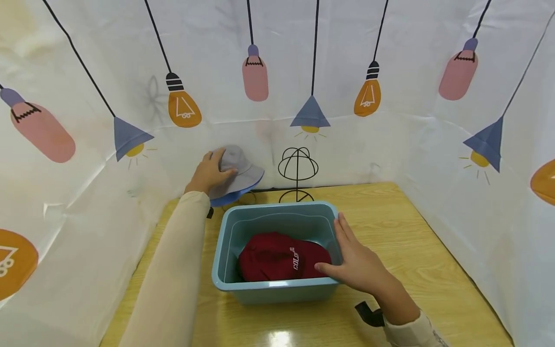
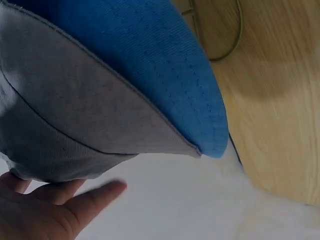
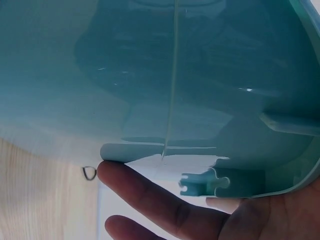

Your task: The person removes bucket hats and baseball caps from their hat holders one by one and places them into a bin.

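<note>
A grey bucket hat point(image 1: 236, 164) with a blue underside point(image 2: 165, 65) is tilted over a wire stand at the back left. My left hand point(image 1: 210, 174) is at its crown with fingers spread, and in the left wrist view the fingertips lie along the crown's edge. My right hand point(image 1: 357, 262) holds the right side of a teal plastic bin point(image 1: 277, 293), thumb over the rim and fingers along the outside. A dark red cap point(image 1: 273, 258) with white lettering lies inside the bin.
A black wire hat stand point(image 1: 297, 176) rises behind the bin. Part of a thin gold-coloured wire base point(image 1: 249, 197) shows below the bucket hat. The wooden table point(image 1: 433, 270) is enclosed at the back and sides by white sheeting point(image 1: 347, 159) printed with lamps.
</note>
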`<state>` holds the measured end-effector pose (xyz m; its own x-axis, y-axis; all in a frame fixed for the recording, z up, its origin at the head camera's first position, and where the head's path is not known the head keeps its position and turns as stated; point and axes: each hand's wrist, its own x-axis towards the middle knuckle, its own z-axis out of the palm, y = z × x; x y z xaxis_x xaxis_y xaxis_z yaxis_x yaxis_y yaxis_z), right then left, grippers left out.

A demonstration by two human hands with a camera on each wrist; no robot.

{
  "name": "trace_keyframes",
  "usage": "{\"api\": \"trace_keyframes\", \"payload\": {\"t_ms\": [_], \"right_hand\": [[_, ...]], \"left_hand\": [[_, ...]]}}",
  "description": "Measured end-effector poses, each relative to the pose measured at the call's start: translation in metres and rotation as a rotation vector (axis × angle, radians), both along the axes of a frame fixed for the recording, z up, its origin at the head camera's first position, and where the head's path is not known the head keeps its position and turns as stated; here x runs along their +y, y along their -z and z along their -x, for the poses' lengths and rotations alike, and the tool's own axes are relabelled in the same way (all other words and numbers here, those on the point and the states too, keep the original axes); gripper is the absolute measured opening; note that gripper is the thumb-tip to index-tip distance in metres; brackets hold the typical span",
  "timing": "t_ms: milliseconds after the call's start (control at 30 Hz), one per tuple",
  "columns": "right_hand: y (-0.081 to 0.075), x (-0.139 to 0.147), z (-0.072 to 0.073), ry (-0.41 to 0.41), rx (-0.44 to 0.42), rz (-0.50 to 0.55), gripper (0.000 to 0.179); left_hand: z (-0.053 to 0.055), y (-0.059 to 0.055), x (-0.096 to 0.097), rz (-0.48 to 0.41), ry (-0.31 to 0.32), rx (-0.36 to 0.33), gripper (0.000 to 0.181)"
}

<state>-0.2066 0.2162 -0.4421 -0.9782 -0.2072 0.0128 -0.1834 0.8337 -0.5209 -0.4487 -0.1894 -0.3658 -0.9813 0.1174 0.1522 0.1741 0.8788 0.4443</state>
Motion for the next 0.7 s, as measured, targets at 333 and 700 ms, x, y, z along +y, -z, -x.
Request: {"api": "trace_keyframes", "payload": {"t_ms": [333,700], "right_hand": [[-0.0002,-0.0007,0.0011,-0.004,0.002,-0.006,0.125],[0.0001,0.0005,0.0007,0.001,0.001,0.004,0.124]], "left_hand": [[0.0063,0.0061,-0.001,-0.021,0.014,0.016,0.09],[0.0052,-0.001,0.0057,-0.002,0.023,-0.023,0.081]]}}
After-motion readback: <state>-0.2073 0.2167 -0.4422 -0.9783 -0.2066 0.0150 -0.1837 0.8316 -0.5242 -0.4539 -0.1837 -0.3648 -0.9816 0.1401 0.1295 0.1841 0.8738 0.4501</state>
